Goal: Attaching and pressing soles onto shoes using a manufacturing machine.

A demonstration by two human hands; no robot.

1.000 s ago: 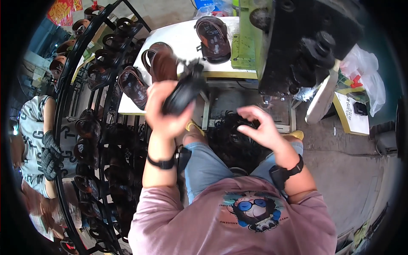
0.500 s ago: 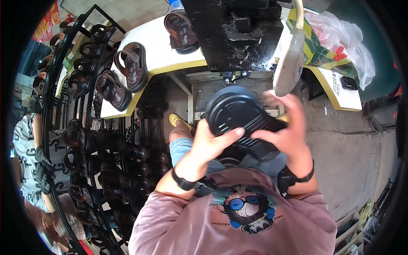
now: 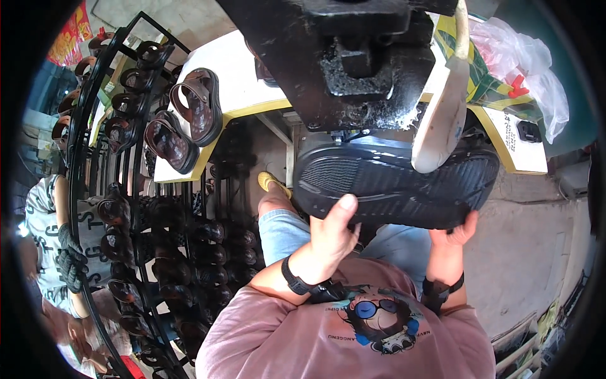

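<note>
Both my hands grip a black shoe sole (image 3: 379, 189), its ribbed tread turned toward me and its length running left to right. My left hand (image 3: 334, 234) is closed on the lower left edge, thumb lying on the tread. At the lower right edge, my right hand (image 3: 453, 235) is closed with its fingertips at the rim. Whether an upper is attached is hidden behind the sole. Just above hangs a black machine head (image 3: 360, 69), covering what lies behind it. A pale, worn lever-shaped piece (image 3: 439, 126) hangs in front of the sole's upper right part.
Two brown sandals (image 3: 197, 107) stand on the white, yellow-edged table (image 3: 243, 82) at left. A black rack (image 3: 79, 139) of sandals fills the left side. Beyond it is another person's dark-gloved hand (image 3: 72, 259). Plastic bags (image 3: 521, 60) lie at the far right.
The sole has swung from a slanted pose to lie crosswise under the machine head, tread toward me. My right hand has moved down to its lower right edge; my left hand has shifted slightly right.
</note>
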